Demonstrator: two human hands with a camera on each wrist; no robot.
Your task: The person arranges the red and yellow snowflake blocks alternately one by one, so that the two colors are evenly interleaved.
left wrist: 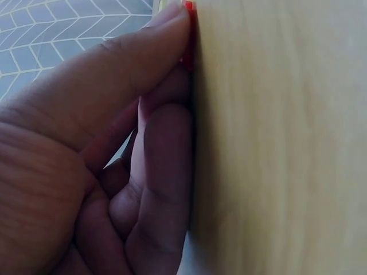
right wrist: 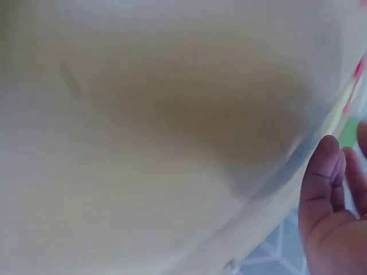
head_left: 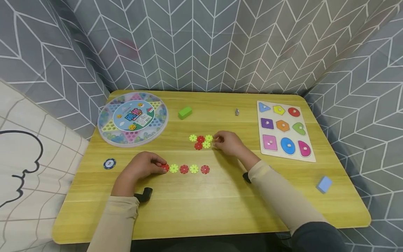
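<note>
In the head view, a row of alternating red and yellow notched plastic discs (snowflake pieces) lies on the table. At its left end my left hand (head_left: 145, 167) pinches a red notched disc (head_left: 165, 168) between thumb and fingers; the left wrist view shows the red disc (left wrist: 188, 57) at the fingertips, close to the wood. Behind the row sits a small cluster of red and yellow discs. My right hand (head_left: 229, 142) is at the cluster's right side, bent fingertips right by a yellow disc (head_left: 209, 138). Nothing shows between its fingers in the right wrist view.
A round Chinese checkers box (head_left: 105, 134) lies back left, with a poker chip (head_left: 109, 163) before it. A green block (head_left: 185, 112) and small silvery object (head_left: 237, 112) stand behind. To the right are a shape puzzle board (head_left: 286, 157) and blue block (head_left: 324, 184).
</note>
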